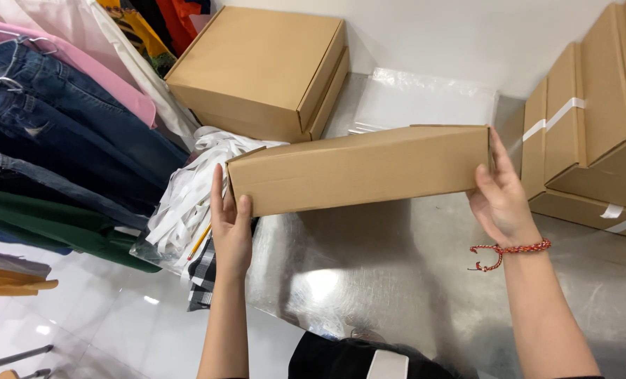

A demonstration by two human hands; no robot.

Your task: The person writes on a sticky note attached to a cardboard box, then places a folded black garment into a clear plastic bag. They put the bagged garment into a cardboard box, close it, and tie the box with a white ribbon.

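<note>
cardboard box (358,168) gripped at its ends by left hand (231,224) and right hand (501,198)

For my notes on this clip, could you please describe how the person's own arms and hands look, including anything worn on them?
Both forearms are bare, with no sleeves, gloves or rings in view. The left hand wears nothing. The wrist of the right hand carries a thin braided cord bracelet, red with lighter flecks, its knotted end dangling on the inner side.
</note>
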